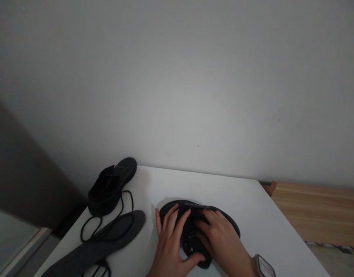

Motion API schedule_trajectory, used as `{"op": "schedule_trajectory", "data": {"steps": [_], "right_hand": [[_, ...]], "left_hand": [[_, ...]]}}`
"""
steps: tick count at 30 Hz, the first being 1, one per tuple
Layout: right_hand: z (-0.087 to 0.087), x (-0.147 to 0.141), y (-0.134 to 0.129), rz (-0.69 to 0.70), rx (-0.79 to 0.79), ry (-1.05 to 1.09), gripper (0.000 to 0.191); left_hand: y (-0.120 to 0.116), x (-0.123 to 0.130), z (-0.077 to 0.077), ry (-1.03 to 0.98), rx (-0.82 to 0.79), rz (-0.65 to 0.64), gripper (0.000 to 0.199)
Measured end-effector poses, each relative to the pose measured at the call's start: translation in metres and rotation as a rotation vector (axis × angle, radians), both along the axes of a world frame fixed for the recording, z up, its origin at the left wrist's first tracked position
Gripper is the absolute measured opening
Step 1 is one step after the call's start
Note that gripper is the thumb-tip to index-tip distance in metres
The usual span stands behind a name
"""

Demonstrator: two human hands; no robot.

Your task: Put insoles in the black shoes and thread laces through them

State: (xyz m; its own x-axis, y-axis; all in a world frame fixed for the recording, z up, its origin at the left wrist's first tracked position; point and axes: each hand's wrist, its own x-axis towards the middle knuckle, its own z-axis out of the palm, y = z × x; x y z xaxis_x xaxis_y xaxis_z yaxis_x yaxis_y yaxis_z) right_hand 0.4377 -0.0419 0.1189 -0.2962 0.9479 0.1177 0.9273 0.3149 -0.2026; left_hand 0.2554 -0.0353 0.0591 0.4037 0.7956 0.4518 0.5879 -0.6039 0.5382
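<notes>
A black shoe (233,225) lies on the white table in front of me, its flap or tongue (191,246) folded out toward my side. My left hand (172,242) is over the left part of the shoe. Its fingers are spread across the upper and its thumb presses on the flap, so the shoe is held between them. My right hand (220,234) is bent over the shoe's opening, with curled fingers gripping at the upper; the fingertips are partly hidden inside. A watch (265,265) is on the right wrist.
A second black shoe (106,192) stands at the table's far left edge. Near it lie a long dark grey insole (107,240) and a loose black shoelace (92,227). The white table (260,215) meets a grey wall (177,96). A wooden board (318,211) is to the right.
</notes>
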Motion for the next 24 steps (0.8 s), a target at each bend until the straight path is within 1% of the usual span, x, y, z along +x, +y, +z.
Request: {"op": "schedule_trajectory", "data": {"steps": [3,6,8,9,10,12,14,16,19,22,24], "right_hand": [[0.013,0.003,-0.004,-0.002,-0.098,-0.028,0.034],[0.023,0.007,-0.009,0.006,-0.148,-0.039,0.056],[0.026,0.009,-0.011,0.021,-0.154,-0.032,0.066],[0.025,0.01,-0.012,0.024,-0.154,-0.027,0.065],[0.025,0.01,-0.011,0.023,-0.155,-0.02,0.059],[0.021,0.011,-0.01,0.011,-0.146,0.01,0.04],[0.016,0.011,-0.007,0.004,-0.112,0.062,0.027],[0.011,0.012,-0.005,0.018,-0.061,0.108,0.023],[0.003,0.014,-0.001,0.096,0.041,0.122,0.023],[-0.003,0.016,0.004,0.186,0.125,0.03,0.022],[-0.007,0.016,0.008,0.218,0.139,-0.049,0.018]], "left_hand": [[0.002,0.0,-0.001,-0.014,-0.002,-0.002,0.108],[0.002,0.0,-0.002,-0.019,-0.007,-0.002,0.109],[0.003,0.001,-0.002,-0.023,-0.004,0.004,0.109],[0.003,0.001,-0.002,-0.024,-0.002,0.003,0.108],[0.003,0.001,-0.002,-0.024,-0.001,0.002,0.108],[0.003,0.002,-0.002,-0.023,0.002,0.003,0.106],[0.003,0.002,-0.002,-0.02,0.005,0.013,0.104],[0.003,0.002,-0.002,-0.019,0.006,0.02,0.103],[0.002,0.001,-0.002,-0.016,0.012,0.008,0.105],[0.002,0.001,-0.002,-0.014,0.008,0.012,0.106],[0.002,0.002,-0.001,-0.017,0.003,0.018,0.104]]}}
